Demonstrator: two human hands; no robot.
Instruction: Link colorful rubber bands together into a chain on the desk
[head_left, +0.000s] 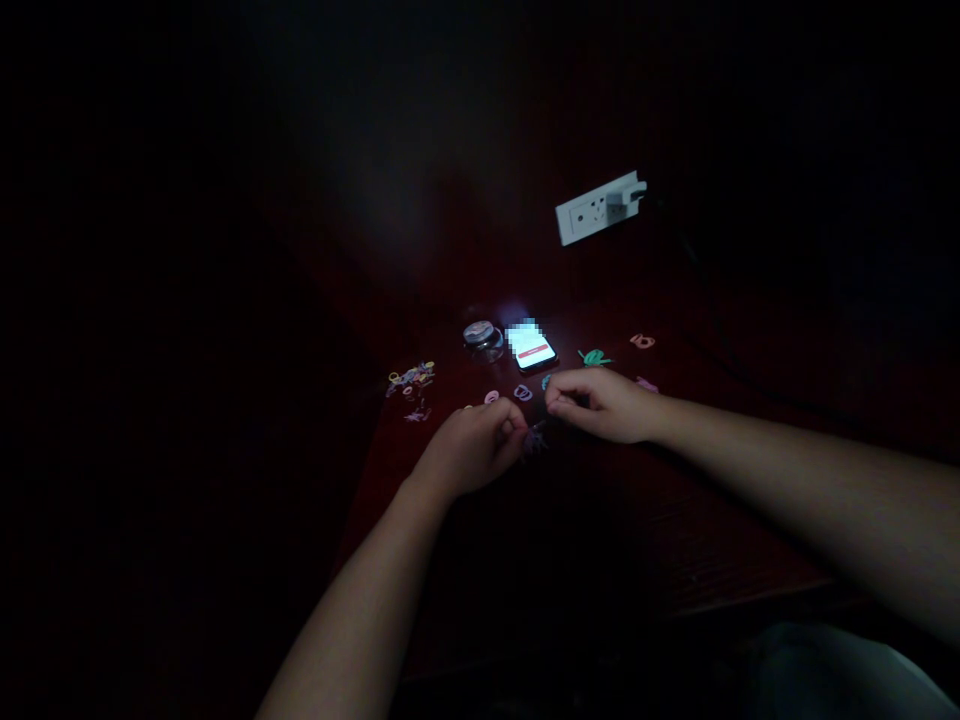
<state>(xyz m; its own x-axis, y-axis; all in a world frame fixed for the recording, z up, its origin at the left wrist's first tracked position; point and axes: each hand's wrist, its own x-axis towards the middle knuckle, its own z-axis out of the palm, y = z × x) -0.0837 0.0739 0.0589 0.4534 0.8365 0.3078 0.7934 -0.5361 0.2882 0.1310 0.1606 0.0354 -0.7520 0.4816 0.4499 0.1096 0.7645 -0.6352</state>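
My left hand (pixel 476 450) is closed in a pinch over the dark table. Right at its fingertips is a small dark purple bunch of hair ties (pixel 535 440); whether the fingers grip one is too dark to tell. My right hand (pixel 604 403) has thumb and fingers curled together, and what they hold, if anything, is hidden. A blue hair tie (pixel 545 382) shows just behind its fingertips. Beyond the hands lie a pink hair tie (pixel 491 397) and some lavender hair ties (pixel 523 393). Green hair ties (pixel 595 357) sit behind my right hand.
A lit phone (pixel 534 352) lies beside a lidded clear jar (pixel 484 340). Mixed small hair ties (pixel 411 377) are heaped at the left table edge. Orange hair ties (pixel 642 341) and pink-purple ones (pixel 646 385) lie right. A socket panel (pixel 585 217) with a plug is on the wall.
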